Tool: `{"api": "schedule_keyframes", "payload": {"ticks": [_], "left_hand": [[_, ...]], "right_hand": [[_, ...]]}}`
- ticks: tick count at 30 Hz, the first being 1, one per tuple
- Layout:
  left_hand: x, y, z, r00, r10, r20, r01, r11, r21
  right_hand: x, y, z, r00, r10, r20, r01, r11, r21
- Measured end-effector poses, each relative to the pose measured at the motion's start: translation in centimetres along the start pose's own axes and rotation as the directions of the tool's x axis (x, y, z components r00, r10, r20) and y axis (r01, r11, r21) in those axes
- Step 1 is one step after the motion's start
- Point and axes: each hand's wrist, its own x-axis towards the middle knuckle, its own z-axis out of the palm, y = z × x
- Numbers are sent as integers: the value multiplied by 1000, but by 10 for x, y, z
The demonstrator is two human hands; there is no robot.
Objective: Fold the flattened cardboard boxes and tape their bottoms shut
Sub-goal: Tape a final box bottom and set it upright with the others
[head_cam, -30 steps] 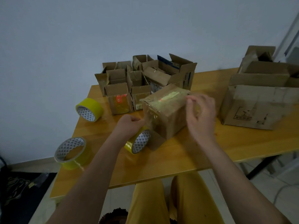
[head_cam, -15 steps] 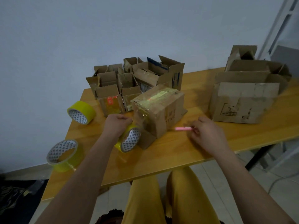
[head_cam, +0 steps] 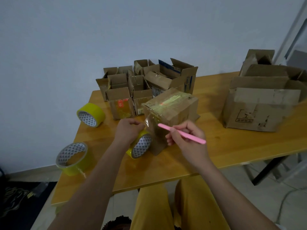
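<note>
A folded cardboard box [head_cam: 176, 110] stands bottom-up in the middle of the wooden table [head_cam: 232, 146], with a yellowish tape strip along its top seam. My left hand [head_cam: 127, 130] grips a yellow tape roll [head_cam: 140, 145] beside the box's left side, and a clear stretch of tape runs from the roll up onto the box. My right hand [head_cam: 184, 138] holds a pink cutter [head_cam: 181, 133] whose tip points at that stretch of tape.
Several small folded boxes [head_cam: 132, 90] stand open at the back of the table. A large worn box [head_cam: 260, 103] sits at the right. Two more yellow tape rolls lie at the left, one on its side [head_cam: 91, 114] and one flat [head_cam: 72, 157] near the table's edge.
My right hand left the box top, picked up the pink cutter from the table and raised it to the tape. My left hand kept hold of the roll.
</note>
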Motion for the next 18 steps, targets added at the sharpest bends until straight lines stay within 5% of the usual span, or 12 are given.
{"api": "schedule_keyframes", "payload": {"ticks": [11,18], "left_hand": [[4,-2,3,1000,0,-3,0,1000,28],[1,2,4,1000,-6,-10,7,1000,19]], "right_hand": [[19,20,28,999,-45,-27,34,946,-323],[23,7,20,987,118,-113,-136,977,-163]]}}
